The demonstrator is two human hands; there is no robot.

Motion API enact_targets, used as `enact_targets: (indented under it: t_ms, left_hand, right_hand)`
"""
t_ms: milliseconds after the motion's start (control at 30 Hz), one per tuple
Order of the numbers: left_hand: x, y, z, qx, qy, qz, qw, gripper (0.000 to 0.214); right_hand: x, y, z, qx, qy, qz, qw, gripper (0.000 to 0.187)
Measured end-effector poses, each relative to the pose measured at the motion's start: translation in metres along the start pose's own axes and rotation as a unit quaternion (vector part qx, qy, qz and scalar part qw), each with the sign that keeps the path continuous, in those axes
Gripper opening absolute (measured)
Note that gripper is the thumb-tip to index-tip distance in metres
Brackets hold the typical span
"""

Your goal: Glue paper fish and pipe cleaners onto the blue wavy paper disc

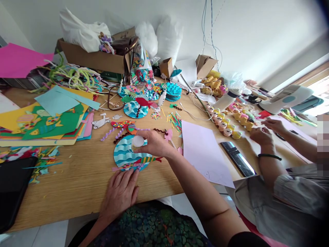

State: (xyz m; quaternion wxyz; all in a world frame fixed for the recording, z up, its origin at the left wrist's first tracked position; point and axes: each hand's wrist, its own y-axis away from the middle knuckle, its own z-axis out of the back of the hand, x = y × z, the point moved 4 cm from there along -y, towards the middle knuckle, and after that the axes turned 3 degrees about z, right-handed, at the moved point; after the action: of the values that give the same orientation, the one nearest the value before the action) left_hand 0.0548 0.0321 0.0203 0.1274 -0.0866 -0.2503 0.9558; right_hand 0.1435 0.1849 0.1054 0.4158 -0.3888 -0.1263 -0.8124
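My right hand (154, 142) grips a small round translucent container (138, 141) by its side, over a blue wave-patterned disc (122, 154). What is inside the container I cannot make out. At the disc's lower edge, my left hand (122, 188) lies flat with its fingers stretched out, fingertips touching the edge. A red paper fish with a striped yellow-green body (147, 160) lies across the lower part of the disc, partly past its rim. Beyond the disc are a red spotted paper fish (123, 124), curly pipe cleaners (108, 133) and grey fish cutouts (100, 121).
Coloured paper sheets (55, 120) and scraps (48, 159) lie left, near a black tablet-like device (14, 188). Stacked blue discs (173, 91) and a white glue bottle (162, 98) stand behind. Right are a lilac sheet (203, 151), a phone (238, 158) and another person's hands (264, 133).
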Motion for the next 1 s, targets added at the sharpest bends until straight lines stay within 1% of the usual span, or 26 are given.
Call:
enact_targets:
  t_ms: [200,333,500,700,833,1000]
  left_hand:
    - [0.0,-0.001,0.001,-0.003,-0.003,-0.002,1.0,0.035]
    - [0.0,0.001,-0.001,0.003,0.004,0.006,1.0,0.036]
    - [0.001,0.003,-0.004,0.019,0.01,0.011,1.0,0.038]
    - [0.001,0.003,-0.003,0.008,0.017,0.014,1.0,0.037]
    - [0.0,0.004,-0.003,0.009,0.016,0.005,1.0,0.036]
    - [0.002,0.005,-0.005,0.006,0.007,-0.002,1.0,0.037]
  right_hand:
    - [0.0,0.004,0.008,-0.038,-0.043,0.004,0.998,0.025]
    - [0.002,0.008,0.014,-0.047,-0.028,-0.008,0.998,0.026]
    - [0.003,0.017,0.025,-0.073,-0.017,-0.027,0.997,0.026]
    - [-0.007,0.032,0.035,-0.088,-0.035,-0.045,0.995,0.027]
    - [-0.016,0.039,0.035,-0.093,-0.011,-0.056,0.994,0.029]
    - [-0.019,0.038,0.03,-0.087,0.009,-0.059,0.994,0.026]
